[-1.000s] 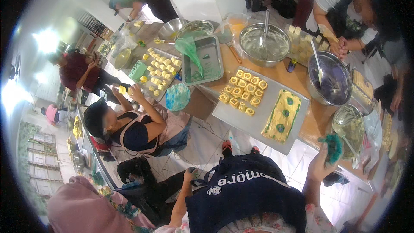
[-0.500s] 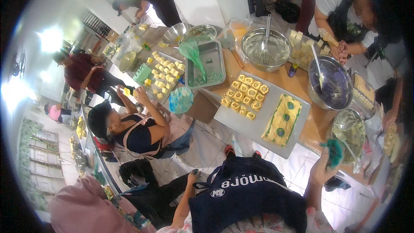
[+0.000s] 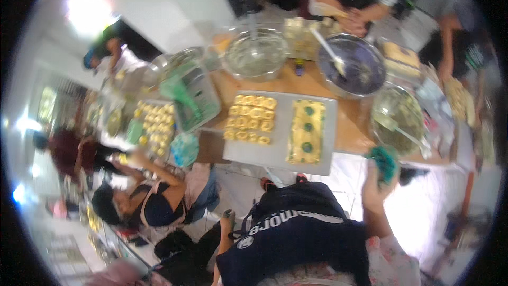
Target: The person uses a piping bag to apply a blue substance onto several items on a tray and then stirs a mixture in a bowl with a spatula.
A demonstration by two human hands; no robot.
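Observation:
My right hand (image 3: 377, 190) is raised in front of the table edge, its fingers closed around a small, bulging, dark green piping bag (image 3: 384, 165); blur hides its finer detail. Low beside my dark apron is my left hand (image 3: 227, 221), its fingers too smeared to read. In front of me a grey tray (image 3: 283, 114) bears rows of small yellow pastries with ring-shaped piped tops (image 3: 251, 119). On the tray's right side lies a long rectangular cake (image 3: 307, 151) with pale icing, green edging and three green rounds down its middle.
Behind the tray stand steel bowls of pale cream (image 3: 256, 53) and purple cream (image 3: 352, 66); another bowl (image 3: 397, 119) with a spatula is at right. A metal pan (image 3: 206, 111) holds a green bag. One person (image 3: 164, 196) works at left; another's hands (image 3: 353, 21) are across the table.
The view has swung to the right and blurred, so the table now appears further left and more level. My right hand still holds the green piping bag upright.

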